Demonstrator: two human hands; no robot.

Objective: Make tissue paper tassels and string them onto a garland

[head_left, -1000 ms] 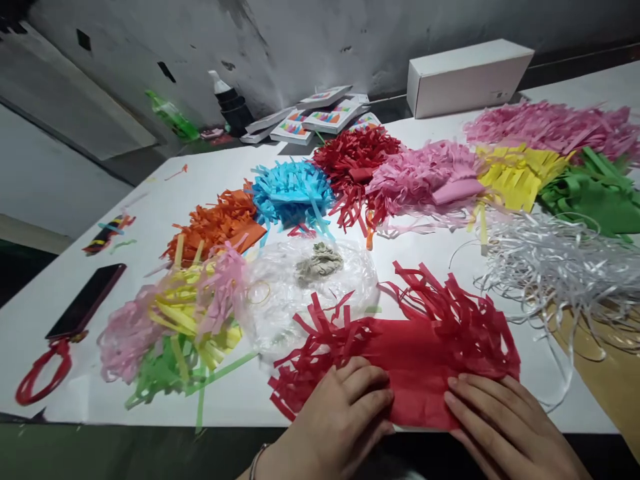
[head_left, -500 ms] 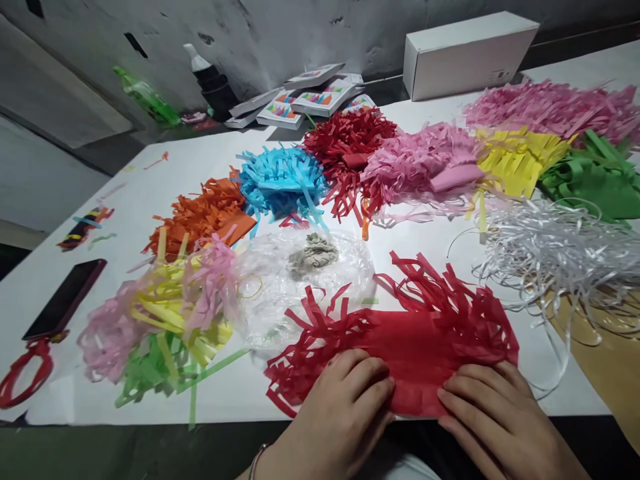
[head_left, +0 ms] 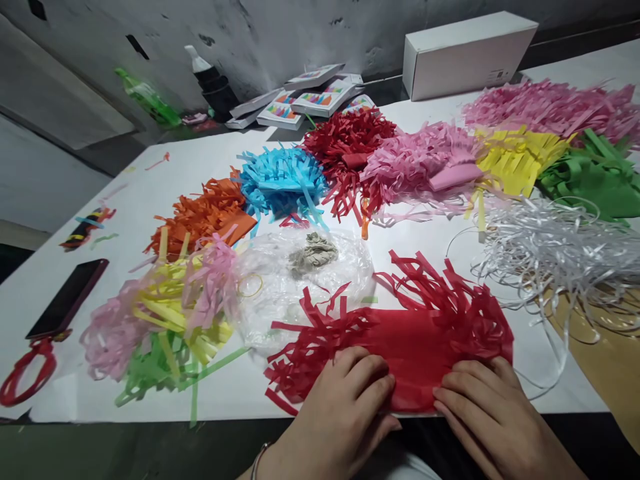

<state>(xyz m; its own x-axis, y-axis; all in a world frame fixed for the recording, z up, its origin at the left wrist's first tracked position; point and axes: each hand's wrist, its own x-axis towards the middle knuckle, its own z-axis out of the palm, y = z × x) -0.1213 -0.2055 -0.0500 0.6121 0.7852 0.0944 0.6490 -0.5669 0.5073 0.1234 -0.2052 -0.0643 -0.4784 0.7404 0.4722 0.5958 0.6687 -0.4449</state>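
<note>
A sheet of red fringed tissue paper [head_left: 410,333] lies at the near edge of the white table [head_left: 200,173], its cut strips fanning away from me. My left hand [head_left: 345,407] presses on its near left part with curled fingers. My right hand [head_left: 485,407] grips its near right part, fingers bent over the folded edge. Both hands appear to be rolling or folding the uncut band. A bracelet shows on my left wrist.
Fringed paper bundles lie across the table: orange [head_left: 207,213], blue [head_left: 283,180], dark red [head_left: 350,147], pink [head_left: 425,167], yellow [head_left: 515,160], green [head_left: 595,183], white strips [head_left: 555,253]. A clear plastic bag [head_left: 300,273], a mixed tassel pile [head_left: 170,313], a phone [head_left: 67,297], red scissors [head_left: 25,373], a white box [head_left: 465,53].
Both hands have drawn the red sheet's near edge slightly toward me and tightened on it; the right fingers curled more. The view shifted a little early on, then held.
</note>
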